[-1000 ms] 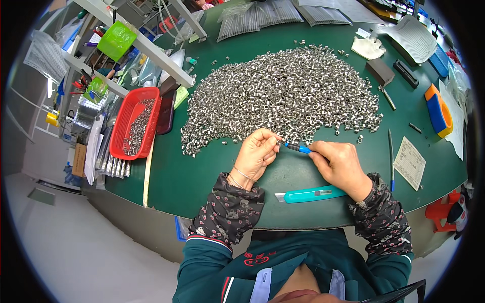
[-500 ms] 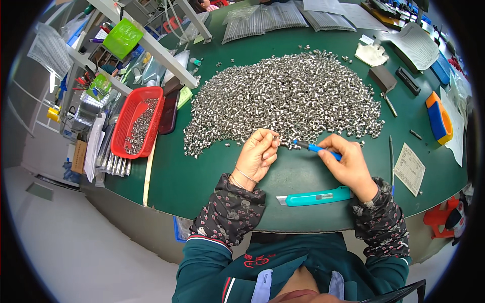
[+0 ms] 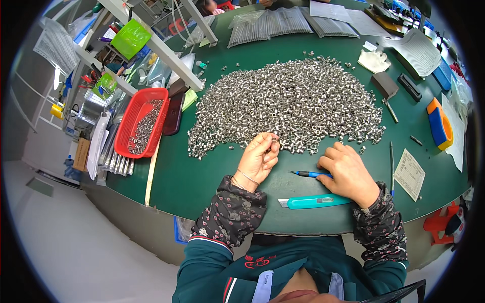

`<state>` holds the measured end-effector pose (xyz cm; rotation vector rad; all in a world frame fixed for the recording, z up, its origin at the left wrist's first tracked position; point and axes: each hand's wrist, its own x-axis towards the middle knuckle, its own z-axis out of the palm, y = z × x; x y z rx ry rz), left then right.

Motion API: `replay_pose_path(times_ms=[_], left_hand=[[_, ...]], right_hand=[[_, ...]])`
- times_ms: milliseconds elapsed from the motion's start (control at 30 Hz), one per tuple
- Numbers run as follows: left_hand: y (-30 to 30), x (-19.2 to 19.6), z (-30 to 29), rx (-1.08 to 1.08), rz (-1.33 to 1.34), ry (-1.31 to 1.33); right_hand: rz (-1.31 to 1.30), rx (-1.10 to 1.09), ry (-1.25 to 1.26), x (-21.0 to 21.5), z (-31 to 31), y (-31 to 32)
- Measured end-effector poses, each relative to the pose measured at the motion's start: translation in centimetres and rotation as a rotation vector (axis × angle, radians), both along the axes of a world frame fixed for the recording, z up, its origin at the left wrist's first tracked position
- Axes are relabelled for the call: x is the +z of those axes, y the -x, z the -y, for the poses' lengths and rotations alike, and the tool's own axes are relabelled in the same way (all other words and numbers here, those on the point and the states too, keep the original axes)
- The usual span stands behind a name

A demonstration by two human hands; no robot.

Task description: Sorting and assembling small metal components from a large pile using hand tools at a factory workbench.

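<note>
A broad heap of small silver metal rings (image 3: 288, 101) covers the middle of the green table. At its near edge my left hand (image 3: 256, 160) is closed, pinching one metal ring (image 3: 274, 140) between thumb and fingertips. My right hand (image 3: 349, 172) lies low over the table with fingers curled. A slim blue pen-shaped tool (image 3: 309, 174) juts leftward from under its thumb, its dark thin tip pointing at my left hand. How the fingers grip it is partly hidden. Nearer me lies a teal utility knife (image 3: 314, 201), blade out to the left, its right end beside my right wrist.
A red plastic basket (image 3: 120, 132) with some rings stands at the left, next to a dark case (image 3: 174, 114). At right are a blue-and-orange tape roll (image 3: 438, 124), a paper slip (image 3: 409, 174), a pen (image 3: 391, 164) and a brown block (image 3: 384, 85). Plastic-bagged tubes (image 3: 270, 31) lie behind.
My right hand has drawn the blue tool back from the left hand's ring and lowered it to the table, knuckles turned up. My left hand keeps its pinch. The whole view has shifted slightly.
</note>
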<state>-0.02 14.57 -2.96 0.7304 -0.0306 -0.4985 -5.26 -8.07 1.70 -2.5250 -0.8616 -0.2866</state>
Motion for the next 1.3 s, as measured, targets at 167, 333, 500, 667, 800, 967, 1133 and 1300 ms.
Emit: replay_pose_path(times_ms=[167, 333, 500, 667, 800, 967, 1133, 1300], left_hand=[[0.0, 0.0, 0.0, 0.004, 0.001, -0.006], [0.1, 0.4, 0.2, 0.038, 0.004, -0.062], [0.0, 0.2, 0.1, 0.035, 0.033, -0.08], [0.0, 0.4, 0.0, 0.01, 0.064, -0.118], [0.1, 0.4, 0.0, 0.007, 0.043, -0.083], [0.1, 0.5, 0.2, -0.011, 0.036, -0.096], [0.3, 0.5, 0.3, -0.007, 0.071, -0.171], [0.6, 0.7, 0.9, -0.005, 0.08, -0.216]], right_hand=[[-0.043, 0.122, -0.1, 1.2, -0.4, 0.7], [-0.171, 0.283, 0.055, 0.7, -1.2, 1.9], [-0.168, 0.317, 0.065, -0.1, -1.5, 1.9], [-0.353, 0.219, -0.061, 1.7, -0.8, 1.1], [-0.334, 0.048, -0.248, 1.0, -0.6, 0.5], [-0.055, -0.112, -0.322, 0.0, -0.8, 0.4], [-0.051, -0.145, -0.25, 0.2, -1.1, 0.5], [-0.063, -0.157, -0.222, -0.1, -1.2, 0.5]])
